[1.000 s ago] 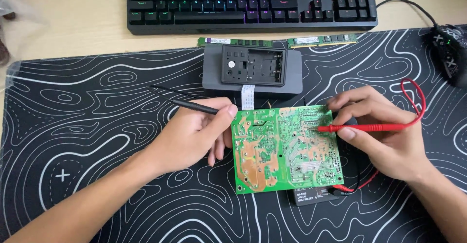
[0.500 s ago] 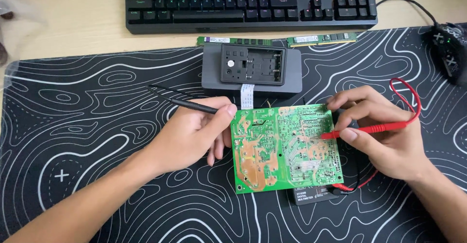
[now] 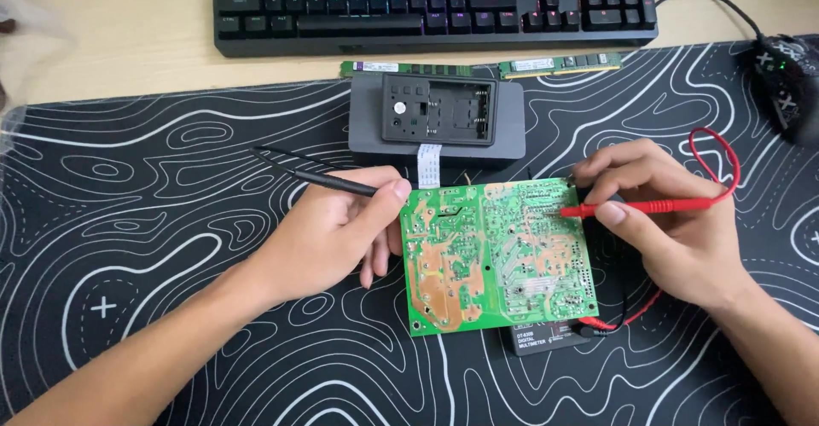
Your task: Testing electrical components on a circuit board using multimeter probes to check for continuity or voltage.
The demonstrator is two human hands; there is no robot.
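Item 1: green circuit board (image 3: 495, 255), solder side up, roughly square, flat on the desk mat (image 3: 153, 213) between my 2 hands, slightly tilted so its long edges run nearly left to right. Surface is glossy green lacquer with tan copper areas on the left half and dense silver solder dots on the right.

Item 2: red probe (image 3: 648, 208), a slim rigid plastic rod lying almost level, tip pointing left onto the upper right part of the board. My right hand (image 3: 674, 230) has thumb and fingers closed around its shaft. This hand is the nearer one to the board's dotted area; the board lies left of and below these fingers.

Item 3: black probe (image 3: 328, 180), thin, matt, slanting up and to the left away from the board. My left hand (image 3: 341, 234) pinches it between thumb and curled fingers, and rests against the board's left edge. I cannot tell where its tip touches.

Item 4: red lead (image 3: 721, 157), flexible, looping behind the right hand.

Item 5: black multimeter (image 3: 546, 339), mostly hidden under the board's lower edge.

Item 6: grey plastic housing (image 3: 437, 123), rectangular, just above the board, with a white ribbon cable.

Item 7: 2 green memory sticks (image 3: 559, 64), keyboard (image 3: 426, 4), mouse (image 3: 785, 76), well apart at the far side.
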